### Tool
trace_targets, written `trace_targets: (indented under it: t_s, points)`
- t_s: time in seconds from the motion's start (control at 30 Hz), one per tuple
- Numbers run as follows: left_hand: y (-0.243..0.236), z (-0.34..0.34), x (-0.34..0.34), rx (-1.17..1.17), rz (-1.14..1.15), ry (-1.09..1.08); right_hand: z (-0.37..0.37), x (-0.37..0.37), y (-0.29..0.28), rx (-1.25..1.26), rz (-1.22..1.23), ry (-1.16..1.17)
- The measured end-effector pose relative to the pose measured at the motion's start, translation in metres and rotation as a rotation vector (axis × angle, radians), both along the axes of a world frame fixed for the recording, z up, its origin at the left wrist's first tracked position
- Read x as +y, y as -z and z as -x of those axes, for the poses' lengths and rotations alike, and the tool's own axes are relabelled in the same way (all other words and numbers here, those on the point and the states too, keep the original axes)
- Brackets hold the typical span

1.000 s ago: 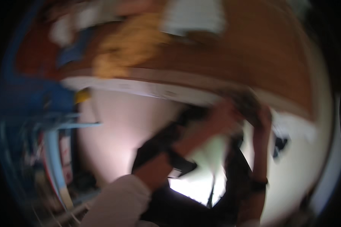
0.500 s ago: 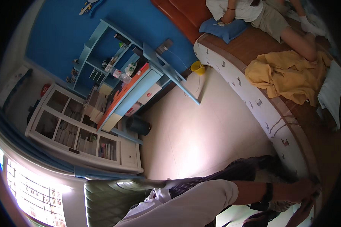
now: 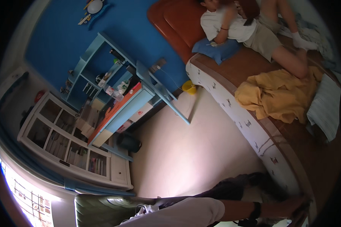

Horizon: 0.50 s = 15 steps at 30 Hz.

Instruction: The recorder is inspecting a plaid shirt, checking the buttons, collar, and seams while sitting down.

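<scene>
At the lower right, my left hand [image 3: 293, 207] reaches to the edge of the bed [image 3: 272, 140], its forearm in a pale sleeve with a dark wristband. My right hand [image 3: 300, 218] is just below it, mostly cut off and dim. The fingers of both are bunched around something small and dark that I cannot make out. Beneath my arm lie dark clothes [image 3: 231, 187] and a green quilted seat [image 3: 96, 212].
Another person [image 3: 242, 32] reclines on the bed by a blue pillow [image 3: 212, 49] and yellow cloth [image 3: 272, 94]. Left are a blue desk [image 3: 125, 117], a white cabinet [image 3: 64, 136] and a window [image 3: 30, 193]. A yellow bucket [image 3: 189, 87] stands on the floor.
My view swung toward the desk and window after the blurred first frame, then tilted so the room sits lower. My hands remain bunched together at the bed's edge.
</scene>
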State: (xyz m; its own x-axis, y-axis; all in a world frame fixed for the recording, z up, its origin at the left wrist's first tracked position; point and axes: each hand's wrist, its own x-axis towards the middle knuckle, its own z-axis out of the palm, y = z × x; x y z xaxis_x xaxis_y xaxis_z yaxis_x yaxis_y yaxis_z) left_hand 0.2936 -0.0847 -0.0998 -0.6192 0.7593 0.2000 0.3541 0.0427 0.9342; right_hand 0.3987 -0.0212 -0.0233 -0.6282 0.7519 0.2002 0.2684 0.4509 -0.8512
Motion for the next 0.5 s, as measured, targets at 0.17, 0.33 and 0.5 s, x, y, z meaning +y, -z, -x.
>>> trace_targets:
  t_s: [0.17,0.33,0.5]
  points:
    - [-0.021,-0.004,0.006,-0.876,-0.037,0.23,-0.006,0.002,-0.005,-0.101,-0.022,0.043]
    - [-0.005,-0.003,-0.002,0.03,0.219,0.174,0.001,0.005,-0.015,-0.38,-0.427,-0.139]
    - [0.004,-0.019,0.018,-0.782,-0.389,0.236,-0.008,0.016,-0.009,-0.468,-0.574,-0.216]
